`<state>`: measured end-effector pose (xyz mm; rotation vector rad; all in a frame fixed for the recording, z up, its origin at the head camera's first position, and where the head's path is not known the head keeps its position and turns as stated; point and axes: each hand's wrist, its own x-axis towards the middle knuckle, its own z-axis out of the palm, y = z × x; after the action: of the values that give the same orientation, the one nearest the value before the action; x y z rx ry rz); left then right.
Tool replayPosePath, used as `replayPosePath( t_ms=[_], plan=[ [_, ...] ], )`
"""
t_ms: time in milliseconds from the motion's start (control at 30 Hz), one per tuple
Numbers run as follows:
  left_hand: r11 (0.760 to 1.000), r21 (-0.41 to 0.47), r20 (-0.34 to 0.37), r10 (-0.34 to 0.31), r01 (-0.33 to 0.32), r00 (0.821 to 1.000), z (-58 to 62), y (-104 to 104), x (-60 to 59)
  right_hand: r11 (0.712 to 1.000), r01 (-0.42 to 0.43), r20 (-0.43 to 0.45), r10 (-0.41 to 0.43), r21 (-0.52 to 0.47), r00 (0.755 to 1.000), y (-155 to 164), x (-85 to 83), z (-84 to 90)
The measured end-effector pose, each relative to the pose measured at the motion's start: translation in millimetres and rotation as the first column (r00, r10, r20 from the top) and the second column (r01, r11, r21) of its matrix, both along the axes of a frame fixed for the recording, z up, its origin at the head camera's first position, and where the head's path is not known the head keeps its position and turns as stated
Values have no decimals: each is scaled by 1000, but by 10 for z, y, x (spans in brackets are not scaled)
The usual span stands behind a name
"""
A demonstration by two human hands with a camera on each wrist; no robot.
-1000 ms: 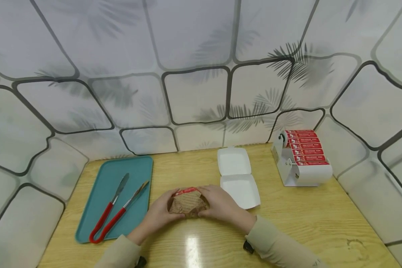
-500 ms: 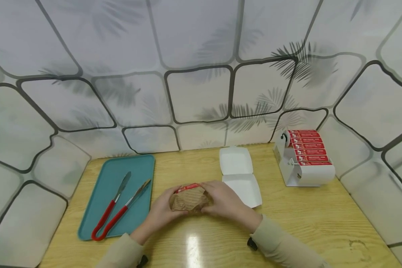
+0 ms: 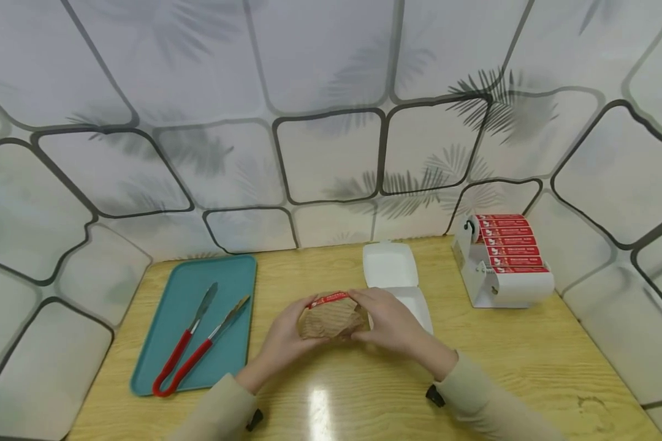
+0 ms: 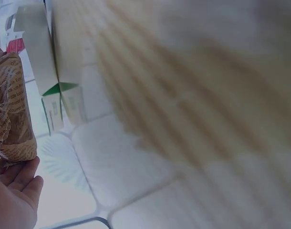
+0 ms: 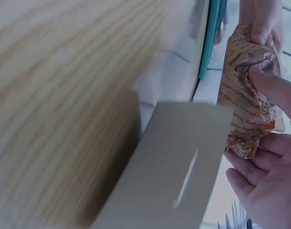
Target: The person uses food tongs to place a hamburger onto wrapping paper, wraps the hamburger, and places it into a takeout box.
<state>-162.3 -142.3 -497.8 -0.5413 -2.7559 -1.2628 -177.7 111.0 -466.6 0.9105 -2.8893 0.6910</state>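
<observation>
A bundle wrapped in brown printed paper (image 3: 331,318), with a red label strip along its far top edge, is held between both hands in the head view. My left hand (image 3: 284,337) grips its left side, thumb at the near face. On its right side, my right hand (image 3: 394,321) holds it the same way. The right wrist view shows the crumpled, folded paper (image 5: 248,105) with a thumb pressed on it and fingers underneath. Just beyond the right hand lies an open white clamshell box (image 3: 388,266); that hand and the bundle partly cover its near half.
On the left a teal tray (image 3: 232,361) carries red-handled tongs (image 3: 173,361). At the back right stands a white dispenser (image 3: 521,288) with a roll of red labels (image 3: 510,241). A patterned wall closes off the wooden table (image 3: 502,380) behind and at the sides.
Both hands have carried the wrapped bundle to the right and slightly away from me, closer to the white box. The tray, tongs, box and dispenser stay where they were.
</observation>
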Motion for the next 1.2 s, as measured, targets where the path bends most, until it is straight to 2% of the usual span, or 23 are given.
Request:
replayPosePath(
  t_ms=[233, 533, 800, 1067, 1200],
  plan=[
    [998, -8, -59, -65, 65, 996, 44, 202, -69, 1000, -21, -80, 20, -7, 997, 245, -35, 22],
    [992, -14, -71, -128, 127, 989, 66, 509, -156, 1000, -27, -112, 25, -13, 993, 602, -63, 16],
    [983, -55, -67, -177, 174, 982, 35, 812, -200, 1000, 6, -25, -7, -15, 1000, 936, -47, 21],
    [972, -175, -71, -171, 157, 983, 86, 1054, -195, 998, 34, 5, -34, -43, 999, 1179, -57, -70],
    [965, -215, -51, -162, 148, 985, 60, 1133, -224, 998, 39, 12, -38, -46, 999, 1232, -72, -100]
  ],
)
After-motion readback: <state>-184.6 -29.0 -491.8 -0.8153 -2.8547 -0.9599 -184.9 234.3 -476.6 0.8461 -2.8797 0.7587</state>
